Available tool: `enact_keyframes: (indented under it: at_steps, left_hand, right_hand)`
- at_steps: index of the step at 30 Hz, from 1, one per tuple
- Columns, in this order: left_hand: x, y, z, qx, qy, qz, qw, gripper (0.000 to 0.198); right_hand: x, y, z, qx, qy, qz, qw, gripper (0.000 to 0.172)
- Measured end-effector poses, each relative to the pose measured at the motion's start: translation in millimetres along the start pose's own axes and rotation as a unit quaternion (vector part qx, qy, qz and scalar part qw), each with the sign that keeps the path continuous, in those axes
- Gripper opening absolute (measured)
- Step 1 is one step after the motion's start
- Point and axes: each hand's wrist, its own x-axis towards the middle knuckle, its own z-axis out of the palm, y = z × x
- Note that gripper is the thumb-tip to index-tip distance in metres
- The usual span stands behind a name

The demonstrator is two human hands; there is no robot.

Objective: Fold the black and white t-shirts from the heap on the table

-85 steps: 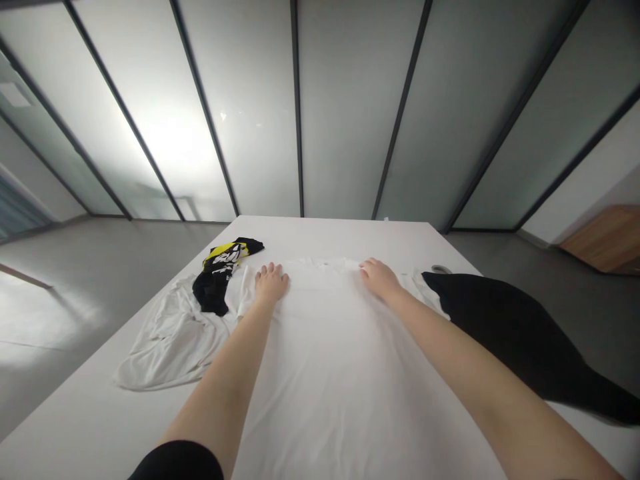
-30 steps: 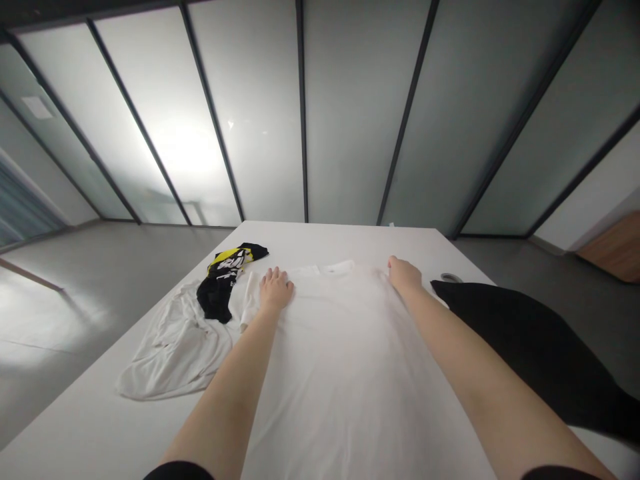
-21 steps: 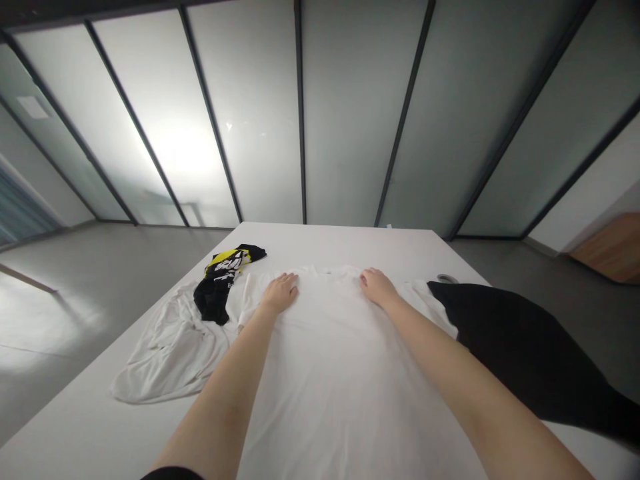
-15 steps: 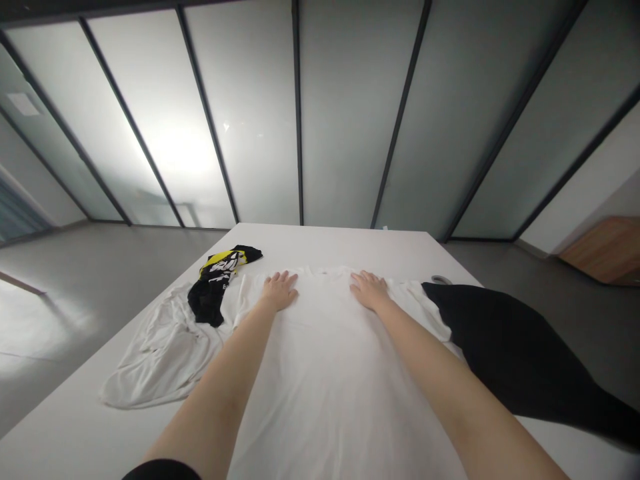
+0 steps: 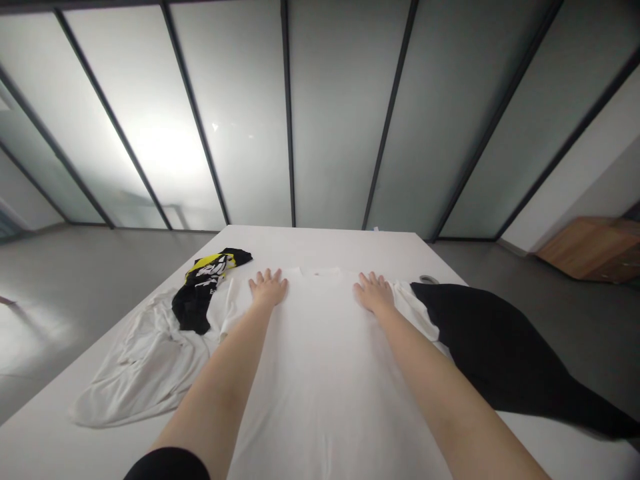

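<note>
A white T-shirt point(image 5: 320, 360) lies spread out in front of me, its neckline at the far end and its lower part running out of the bottom of the view. My left hand point(image 5: 269, 288) rests flat on its left shoulder area, fingers spread. On the right shoulder area lies my right hand point(image 5: 373, 292), palm down with the fingers apart. Neither hand grips the cloth. The shirt's right sleeve point(image 5: 417, 310) reaches toward a black cloth. My forearms cover parts of the shirt's sides.
The shirt is on a white table point(image 5: 320, 243). Left of it are a crumpled white garment point(image 5: 145, 373) and a black garment with yellow and white print point(image 5: 203, 287). On the right, black cloth point(image 5: 500, 347) hangs past the edge, near a tape roll point(image 5: 429, 279). Frosted glass panels point(image 5: 330, 120) stand behind.
My hands have moved slightly apart across the shirt, the left one outward to the left, and the cloth between them looks smoother. The camera view has shifted a little to the right.
</note>
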Motion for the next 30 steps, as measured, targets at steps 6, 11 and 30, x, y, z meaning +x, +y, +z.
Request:
enact_keyframes:
  at_steps: [6,11,30]
  left_hand:
    - [-8,-25,-15.7,-0.02,0.036,0.097,0.994,0.054]
    - [-42,-14,-13.9,-0.025,0.089,0.145,0.985,0.046]
    - [-52,21,10.3,0.004,-0.008,0.077,0.997,0.07]
  right_hand:
    - [-8,5,-10,-0.011,0.012,-0.046,0.999,0.064]
    - [-44,-7,-11,-0.015,0.022,-0.117,0.993,0.055]
    - [-64,-58,4,0.027,-0.038,-0.02,0.999,0.077]
